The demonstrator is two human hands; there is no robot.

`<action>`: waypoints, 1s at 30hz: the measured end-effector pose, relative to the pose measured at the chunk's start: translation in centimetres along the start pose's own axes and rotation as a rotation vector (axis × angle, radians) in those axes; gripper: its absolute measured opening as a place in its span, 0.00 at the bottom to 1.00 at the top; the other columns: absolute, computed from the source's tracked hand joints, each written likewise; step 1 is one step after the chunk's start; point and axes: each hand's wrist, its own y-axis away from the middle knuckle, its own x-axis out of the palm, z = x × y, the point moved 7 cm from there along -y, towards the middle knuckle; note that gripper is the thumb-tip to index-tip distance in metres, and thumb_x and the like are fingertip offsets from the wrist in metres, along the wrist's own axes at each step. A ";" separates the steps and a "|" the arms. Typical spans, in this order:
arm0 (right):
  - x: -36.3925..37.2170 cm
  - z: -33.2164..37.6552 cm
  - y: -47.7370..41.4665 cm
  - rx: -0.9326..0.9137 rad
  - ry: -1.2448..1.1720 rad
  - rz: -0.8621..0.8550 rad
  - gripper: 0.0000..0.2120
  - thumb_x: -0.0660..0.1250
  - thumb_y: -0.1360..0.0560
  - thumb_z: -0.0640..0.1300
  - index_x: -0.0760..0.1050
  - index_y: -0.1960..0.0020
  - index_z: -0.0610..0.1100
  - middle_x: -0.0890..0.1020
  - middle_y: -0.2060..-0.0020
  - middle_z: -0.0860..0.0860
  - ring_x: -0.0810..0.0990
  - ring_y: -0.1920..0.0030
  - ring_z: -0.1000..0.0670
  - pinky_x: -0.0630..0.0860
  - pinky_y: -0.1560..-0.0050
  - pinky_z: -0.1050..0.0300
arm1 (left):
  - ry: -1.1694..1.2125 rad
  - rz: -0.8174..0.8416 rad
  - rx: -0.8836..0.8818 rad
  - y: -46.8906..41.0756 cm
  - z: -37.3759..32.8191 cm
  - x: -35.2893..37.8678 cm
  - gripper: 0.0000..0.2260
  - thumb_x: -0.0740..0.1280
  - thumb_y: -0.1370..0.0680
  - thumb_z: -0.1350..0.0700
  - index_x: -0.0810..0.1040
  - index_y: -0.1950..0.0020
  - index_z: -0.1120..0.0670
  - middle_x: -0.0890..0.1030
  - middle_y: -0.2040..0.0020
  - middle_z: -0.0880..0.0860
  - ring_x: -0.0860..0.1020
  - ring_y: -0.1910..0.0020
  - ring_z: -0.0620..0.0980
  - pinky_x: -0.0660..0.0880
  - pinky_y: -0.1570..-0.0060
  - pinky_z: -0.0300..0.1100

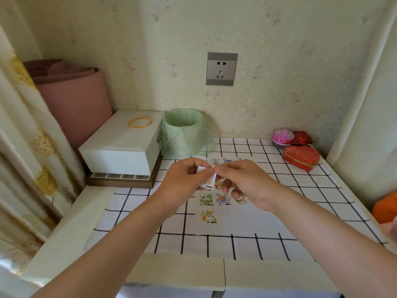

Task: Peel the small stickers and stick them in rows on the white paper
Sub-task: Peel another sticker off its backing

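While my left hand (187, 176) grips one sticker slip (206, 179), my right hand (243, 180) pinches its corner; beneath, white paper (247, 220) bearing stickers (207, 199).

The 2 hands meet above the middle of the table: the left hand (184, 177) grips a small sticker sheet (206, 180), and the right hand (243, 181) pinches its upper edge between thumb and forefinger. Under them a white paper (247, 220) lies on the checked cloth (150, 222), bearing cartoon stickers (208, 216) in rows. At the back left corner stands a white box (122, 147) with a gold bangle (140, 122) on top and a green-lined bin (182, 130) just beside it. A red heart-shaped box (300, 158) sits near the back right corner.
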 end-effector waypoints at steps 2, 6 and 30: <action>0.2 0.2 0.1 -0.041 0.078 -0.053 0.12 0.65 0.19 0.45 0.83 0.49 0.39 0.83 0.65 0.54 0.76 0.69 0.51 0.67 0.74 0.61 | -0.008 -0.004 0.002 0.0 0.1 0.0 0.02 0.72 0.23 0.59 0.83 0.52 0.56 0.86 0.57 0.55 0.82 0.60 0.46 0.81 0.59 0.38; 0.4 0.1 0.2 -0.046 0.044 -0.053 0.13 0.64 0.18 0.46 0.83 0.48 0.40 0.84 0.62 0.53 0.76 0.70 0.51 0.67 0.74 0.60 | -0.007 -0.021 -0.009 0.1 0.1 -0.1 0.03 0.72 0.23 0.59 0.83 0.51 0.57 0.85 0.59 0.53 0.82 0.61 0.45 0.80 0.61 0.37; -0.4 1.9 0.9 -0.224 0.357 -0.098 0.08 0.68 0.21 0.43 0.83 0.57 0.46 0.78 0.75 0.57 0.75 0.75 0.57 0.70 0.71 0.63 | -0.112 0.020 0.025 0.2 -1.0 -0.6 0.03 0.72 0.24 0.60 0.85 0.52 0.56 0.85 0.62 0.50 0.82 0.63 0.44 0.80 0.60 0.35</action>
